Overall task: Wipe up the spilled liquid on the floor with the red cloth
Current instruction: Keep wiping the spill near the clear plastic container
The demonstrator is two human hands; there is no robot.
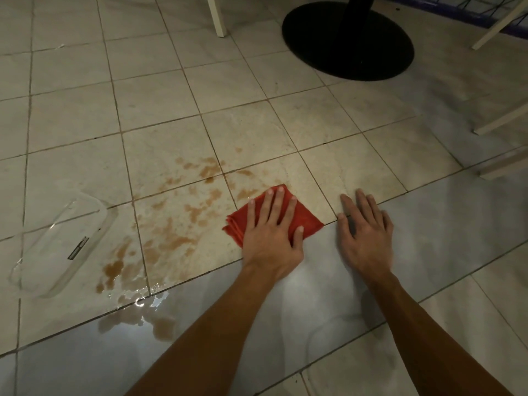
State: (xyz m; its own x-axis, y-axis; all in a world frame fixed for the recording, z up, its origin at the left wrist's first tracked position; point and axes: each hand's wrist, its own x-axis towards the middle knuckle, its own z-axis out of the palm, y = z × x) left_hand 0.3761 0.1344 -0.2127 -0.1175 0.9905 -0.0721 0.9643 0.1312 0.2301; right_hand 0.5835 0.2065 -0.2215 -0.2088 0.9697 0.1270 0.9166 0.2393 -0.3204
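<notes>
Red cloth, folded, flat on floor, pinned under left hand. Sitting on the near-right fringe of the spill. Bulk of the brown liquid left of cloth, not yet wiped by the look of it, plus a wet pool left of cloth and nearer the camera.

Risks from here:
- Smearing instead of soaking: small folded pad against a wide puddle, likely saturated fast. Needs refolding or wringing partway.
- Dragging liquid onto dry floor right of cloth if swept the wrong way. Better working from the edges inward.
- Bumping the clear tub, far left of cloth at the spill's other end; could skid and spread the mess.
- Slipping: weight on palms, glossy wet floor close by.
- Residue left in grout lines left of cloth.

Hands: left hand spread flat on top of cloth, fingers straight, pressing, not gripping. Right hand just right of cloth, apart from it, fingers splayed, palm down on bare floor, holding nothing; probably bracing. Slightly blurred, so pressure hard to call.
</notes>
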